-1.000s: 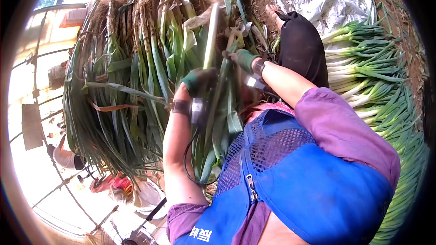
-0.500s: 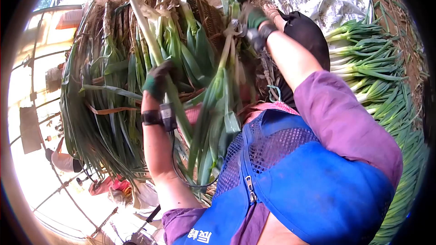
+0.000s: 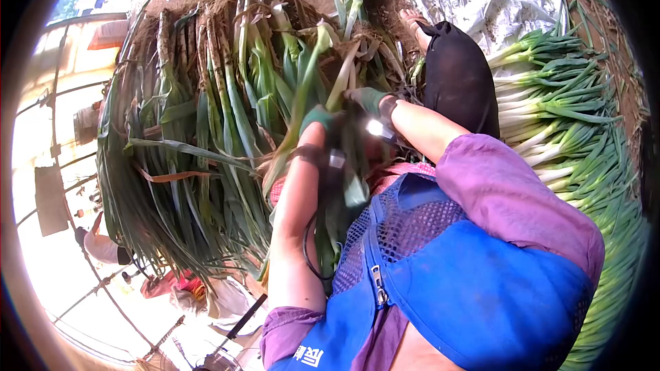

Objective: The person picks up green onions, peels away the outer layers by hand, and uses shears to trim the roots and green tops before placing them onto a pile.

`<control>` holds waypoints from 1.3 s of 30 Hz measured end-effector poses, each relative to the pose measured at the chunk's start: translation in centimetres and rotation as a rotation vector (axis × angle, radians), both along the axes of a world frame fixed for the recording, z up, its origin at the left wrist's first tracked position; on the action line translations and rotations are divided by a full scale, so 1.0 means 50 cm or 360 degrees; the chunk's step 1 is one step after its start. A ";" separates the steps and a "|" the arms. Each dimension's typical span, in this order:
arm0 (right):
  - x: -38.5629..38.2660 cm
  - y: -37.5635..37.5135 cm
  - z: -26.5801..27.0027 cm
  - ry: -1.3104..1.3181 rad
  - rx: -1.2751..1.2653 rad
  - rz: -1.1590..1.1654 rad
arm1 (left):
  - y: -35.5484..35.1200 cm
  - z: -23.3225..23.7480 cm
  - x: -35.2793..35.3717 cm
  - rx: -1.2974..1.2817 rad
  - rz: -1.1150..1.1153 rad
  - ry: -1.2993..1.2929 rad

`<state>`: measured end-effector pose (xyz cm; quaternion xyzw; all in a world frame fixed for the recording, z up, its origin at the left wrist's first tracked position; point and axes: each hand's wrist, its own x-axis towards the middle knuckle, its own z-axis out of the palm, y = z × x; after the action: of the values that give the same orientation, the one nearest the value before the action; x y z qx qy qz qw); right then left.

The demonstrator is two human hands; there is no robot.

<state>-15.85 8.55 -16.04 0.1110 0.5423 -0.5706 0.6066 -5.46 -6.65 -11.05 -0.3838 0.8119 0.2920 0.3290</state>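
Observation:
My left hand (image 3: 318,119), in a green and dark glove, is closed around a large green onion (image 3: 307,72), its pale end pointing away from me. Close beside it, my right hand (image 3: 368,99), gloved alike, is closed at the stems of other green onions (image 3: 342,77). The fingers of both hands are blurred and partly hidden. Long leaves hang below the hands towards my lap. Both wrists carry dark straps with small devices, and a bright glint shows on the right one.
A thick pile of untrimmed green onions (image 3: 185,144) with dry roots lies on the left. Cleaned green onions (image 3: 550,117) are laid in a long row on the right. Silvery sheeting (image 3: 474,0) covers ground ahead, near my dark-covered knee (image 3: 459,72). Another person (image 3: 102,242) is at far left.
My left hand has moved right with its green onion, which has swung rightward. My right hand has come back towards me from near the foot, and the two hands are now close together.

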 end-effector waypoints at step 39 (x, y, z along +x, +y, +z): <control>0.042 0.016 0.694 0.1900 -0.1646 0.0272 | 0.031 0.669 0.298 0.1283 0.0636 0.1476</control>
<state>-13.74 9.33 18.65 -0.5514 0.4488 -0.6646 0.2299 9.43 -5.08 22.42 -0.2079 0.6092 0.7652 0.0015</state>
